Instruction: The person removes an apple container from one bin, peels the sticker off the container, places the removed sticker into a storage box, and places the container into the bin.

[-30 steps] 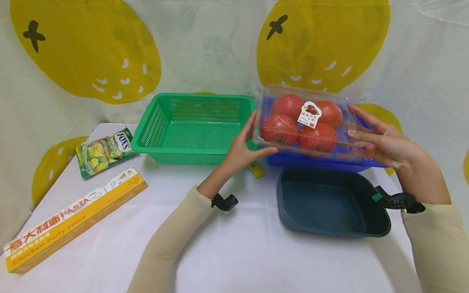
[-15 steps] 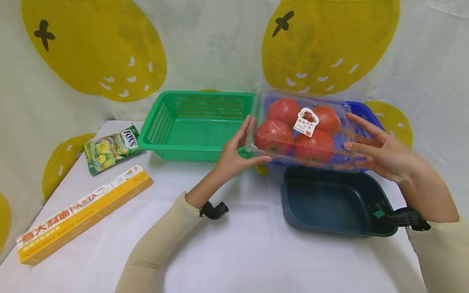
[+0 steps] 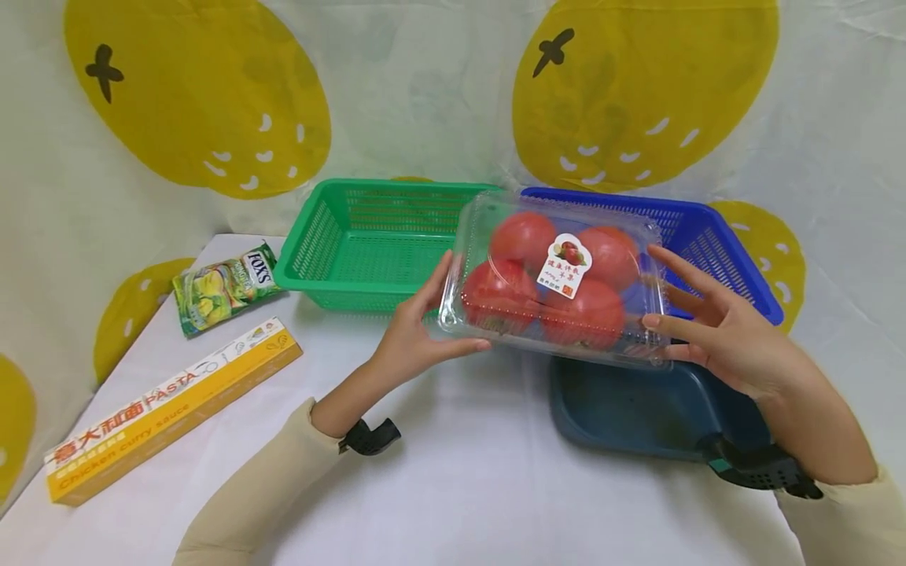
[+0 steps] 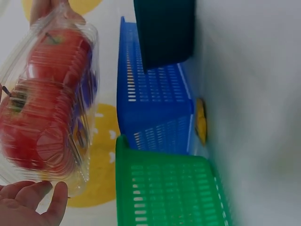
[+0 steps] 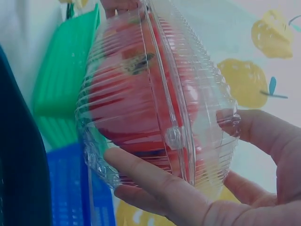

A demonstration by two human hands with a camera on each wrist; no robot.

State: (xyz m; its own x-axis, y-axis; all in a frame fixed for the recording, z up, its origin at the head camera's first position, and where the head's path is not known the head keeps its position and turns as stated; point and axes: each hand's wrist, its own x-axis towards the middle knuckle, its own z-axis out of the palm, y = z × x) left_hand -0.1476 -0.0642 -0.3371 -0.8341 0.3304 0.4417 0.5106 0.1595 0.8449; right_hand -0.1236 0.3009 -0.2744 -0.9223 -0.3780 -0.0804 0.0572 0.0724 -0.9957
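A clear plastic clamshell box (image 3: 609,342) holds several round red fruits, which look like apples with dark stems in the left wrist view. A white label (image 3: 565,266) with red print sticks to its lid. Raised off the table, the box tilts toward the camera. My left hand (image 3: 410,330) grips its left end, thumb along the front edge. At the other end, my right hand (image 3: 736,334) holds it between thumb and fingers, as the right wrist view shows up close. Behind and under the box, parts of the baskets are hidden.
A green basket (image 3: 318,295) and a blue basket (image 3: 736,251) stand along the back. In front of the blue one sits a dark teal tub (image 3: 623,424). At left lie a Fox's candy bag (image 3: 222,287) and a long pasta box (image 3: 177,413).
Both hands have brought the fruit box away from above the blue basket, toward the camera and to the left. More of the blue basket shows; the box now overlaps the tub's back part.
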